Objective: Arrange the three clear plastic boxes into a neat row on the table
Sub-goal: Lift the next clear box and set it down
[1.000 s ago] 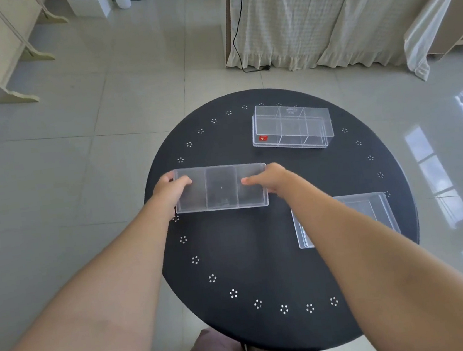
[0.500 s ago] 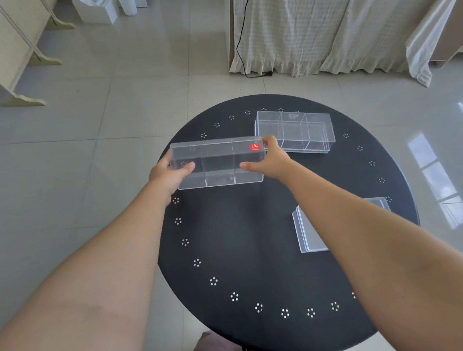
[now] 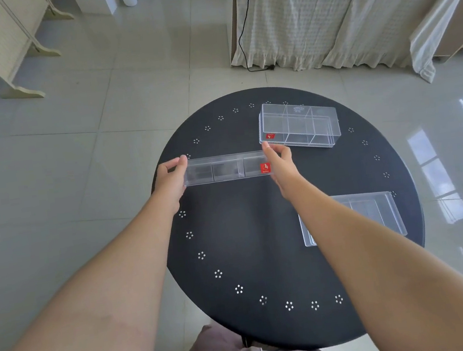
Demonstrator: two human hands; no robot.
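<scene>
A long clear plastic box [image 3: 225,168] with a red sticker at its right end is gripped at both ends, my left hand [image 3: 170,181] on the left end and my right hand [image 3: 280,163] on the right end. It is at the left back of the round black table [image 3: 246,232], its long side facing me; whether it touches the table I cannot tell. A second clear box [image 3: 300,127] with dividers and a red sticker stands at the back right, close to my right hand. A third clear box [image 3: 374,211] lies at the right, partly hidden by my right forearm.
The table has a ring of small white flower marks near its rim. Tiled floor surrounds it. A draped white cloth [image 3: 335,11] and a black cable [image 3: 244,28] are beyond the table, and a cream wooden stand [image 3: 5,51] is at the far left.
The box between my hands was flat with its wide face up, then was lifted and turned. Now its narrow long side faces me and it sits lower, left of the back box.
</scene>
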